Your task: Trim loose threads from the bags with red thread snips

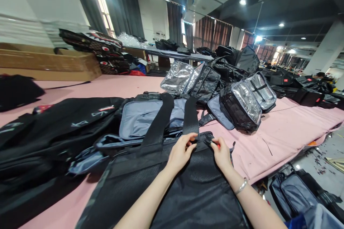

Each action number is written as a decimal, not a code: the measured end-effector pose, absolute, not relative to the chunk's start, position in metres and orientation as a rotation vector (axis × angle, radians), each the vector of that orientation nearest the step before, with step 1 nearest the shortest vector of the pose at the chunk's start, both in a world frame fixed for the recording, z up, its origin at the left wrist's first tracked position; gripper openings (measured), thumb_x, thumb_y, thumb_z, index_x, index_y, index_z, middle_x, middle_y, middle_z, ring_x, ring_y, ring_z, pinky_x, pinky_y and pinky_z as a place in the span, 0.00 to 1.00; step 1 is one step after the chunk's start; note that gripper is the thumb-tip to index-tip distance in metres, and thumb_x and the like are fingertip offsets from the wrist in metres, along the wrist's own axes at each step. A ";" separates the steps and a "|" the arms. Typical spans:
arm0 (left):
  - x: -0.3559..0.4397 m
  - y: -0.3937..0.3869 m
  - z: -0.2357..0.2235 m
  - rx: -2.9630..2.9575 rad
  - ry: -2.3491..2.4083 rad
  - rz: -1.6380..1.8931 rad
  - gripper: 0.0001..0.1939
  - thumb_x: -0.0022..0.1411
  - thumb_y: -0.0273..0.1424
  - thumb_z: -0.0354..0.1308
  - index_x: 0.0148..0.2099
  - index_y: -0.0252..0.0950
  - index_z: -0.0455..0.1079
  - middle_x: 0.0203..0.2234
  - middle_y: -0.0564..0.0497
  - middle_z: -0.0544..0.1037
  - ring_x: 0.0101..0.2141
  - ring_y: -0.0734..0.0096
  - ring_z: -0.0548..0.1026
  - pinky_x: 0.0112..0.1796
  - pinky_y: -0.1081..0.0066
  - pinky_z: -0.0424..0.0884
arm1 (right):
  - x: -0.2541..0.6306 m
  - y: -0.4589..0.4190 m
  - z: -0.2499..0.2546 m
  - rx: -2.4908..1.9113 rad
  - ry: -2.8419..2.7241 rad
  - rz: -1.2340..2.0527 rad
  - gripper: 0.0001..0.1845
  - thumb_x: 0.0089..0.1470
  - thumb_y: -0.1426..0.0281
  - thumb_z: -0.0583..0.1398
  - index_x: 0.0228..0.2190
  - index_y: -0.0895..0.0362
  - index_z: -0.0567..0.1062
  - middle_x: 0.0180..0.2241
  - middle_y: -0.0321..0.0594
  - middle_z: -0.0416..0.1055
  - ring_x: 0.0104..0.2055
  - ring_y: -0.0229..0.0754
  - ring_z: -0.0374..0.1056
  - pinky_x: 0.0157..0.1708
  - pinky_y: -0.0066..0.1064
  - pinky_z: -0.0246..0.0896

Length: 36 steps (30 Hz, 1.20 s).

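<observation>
A black backpack lies in front of me, its mesh back panel facing up and two wide shoulder straps stretching away from its top edge. My left hand is closed in a pinch at the base of the right-hand strap; whatever thin bit its fingertips hold is too small to make out. Close beside it, my right hand is closed around a small black and red tool that looks like thread snips. The tool points at the backpack's top edge. A grey-blue lined flap spreads open beyond that edge.
A pile of black bags covers the left of the pink-topped table. Open bags with silver linings stand ahead. A cardboard box sits at the back left. Another grey-lined bag is low on the right, beside the table edge.
</observation>
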<state>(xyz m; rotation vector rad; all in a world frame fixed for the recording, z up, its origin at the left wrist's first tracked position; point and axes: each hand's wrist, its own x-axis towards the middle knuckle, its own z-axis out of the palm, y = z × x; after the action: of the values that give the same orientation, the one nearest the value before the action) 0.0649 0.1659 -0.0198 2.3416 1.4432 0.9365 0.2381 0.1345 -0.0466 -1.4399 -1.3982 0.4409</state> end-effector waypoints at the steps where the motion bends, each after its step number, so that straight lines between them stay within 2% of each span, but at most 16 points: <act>1: 0.066 0.168 -0.020 2.373 1.437 0.914 0.11 0.60 0.32 0.47 0.44 0.40 0.66 0.38 0.52 0.73 0.38 0.73 0.72 0.38 0.76 0.65 | 0.239 0.136 -0.049 -1.445 -1.377 0.429 0.07 0.53 0.70 0.52 0.33 0.57 0.68 0.34 0.39 0.71 0.37 0.42 0.67 0.39 0.31 0.59; 3: 0.071 0.173 -0.021 2.442 1.449 0.842 0.10 0.60 0.32 0.48 0.40 0.41 0.70 0.36 0.52 0.73 0.38 0.70 0.71 0.37 0.74 0.65 | 0.240 0.137 -0.052 -1.434 -1.335 0.415 0.07 0.52 0.69 0.52 0.33 0.56 0.68 0.33 0.39 0.71 0.37 0.42 0.67 0.39 0.32 0.59; 7: 0.083 0.180 -0.020 2.564 1.515 0.682 0.09 0.59 0.30 0.49 0.37 0.41 0.71 0.32 0.52 0.72 0.35 0.68 0.71 0.31 0.73 0.63 | 0.240 0.137 -0.055 -1.380 -1.310 0.408 0.08 0.51 0.68 0.53 0.33 0.56 0.69 0.33 0.39 0.71 0.37 0.43 0.67 0.39 0.33 0.60; 10: 0.090 0.183 -0.017 2.622 1.541 0.606 0.10 0.60 0.29 0.47 0.35 0.39 0.70 0.31 0.50 0.71 0.33 0.68 0.71 0.30 0.72 0.62 | 0.240 0.136 -0.055 -1.378 -1.311 0.418 0.08 0.51 0.68 0.53 0.33 0.56 0.69 0.34 0.40 0.71 0.38 0.43 0.67 0.39 0.33 0.59; 15: 0.094 0.177 -0.019 2.629 1.590 0.596 0.12 0.60 0.23 0.43 0.36 0.33 0.68 0.33 0.44 0.71 0.33 0.64 0.71 0.31 0.69 0.62 | 0.240 0.133 -0.053 -1.359 -1.313 0.437 0.09 0.51 0.68 0.53 0.33 0.57 0.70 0.33 0.41 0.71 0.37 0.44 0.67 0.39 0.33 0.59; 22: 0.080 0.169 -0.020 2.423 1.637 0.774 0.12 0.63 0.28 0.42 0.33 0.36 0.65 0.31 0.50 0.73 0.32 0.69 0.72 0.32 0.72 0.64 | 0.240 0.131 -0.054 -1.373 -1.337 0.430 0.09 0.51 0.68 0.53 0.33 0.57 0.69 0.33 0.41 0.71 0.37 0.44 0.67 0.39 0.33 0.59; 28: 0.060 0.180 -0.013 2.303 1.619 0.868 0.18 0.64 0.35 0.38 0.30 0.38 0.67 0.28 0.52 0.74 0.29 0.71 0.73 0.31 0.74 0.65 | 0.240 0.129 -0.052 -1.504 -1.458 0.349 0.06 0.52 0.71 0.52 0.31 0.56 0.69 0.33 0.40 0.72 0.37 0.45 0.67 0.38 0.33 0.59; 33: 0.063 0.175 -0.019 2.444 1.511 0.865 0.13 0.61 0.35 0.46 0.43 0.43 0.70 0.37 0.53 0.75 0.38 0.70 0.73 0.35 0.74 0.65 | 0.239 0.128 -0.050 -1.615 -1.538 0.258 0.06 0.52 0.74 0.52 0.31 0.55 0.69 0.32 0.39 0.72 0.37 0.44 0.68 0.38 0.33 0.59; 36: 0.071 0.175 -0.022 2.531 1.513 0.825 0.12 0.60 0.34 0.50 0.44 0.44 0.71 0.36 0.53 0.75 0.37 0.68 0.73 0.33 0.73 0.64 | 0.239 0.129 -0.051 -1.661 -1.517 0.200 0.07 0.53 0.74 0.52 0.33 0.55 0.69 0.33 0.40 0.71 0.38 0.44 0.68 0.38 0.32 0.59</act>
<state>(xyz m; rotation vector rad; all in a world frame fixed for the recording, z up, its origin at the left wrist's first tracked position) 0.0711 0.1745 -0.0215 2.5306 1.5131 0.8254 0.2387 0.1287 -0.0513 -1.6613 -1.5166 0.1995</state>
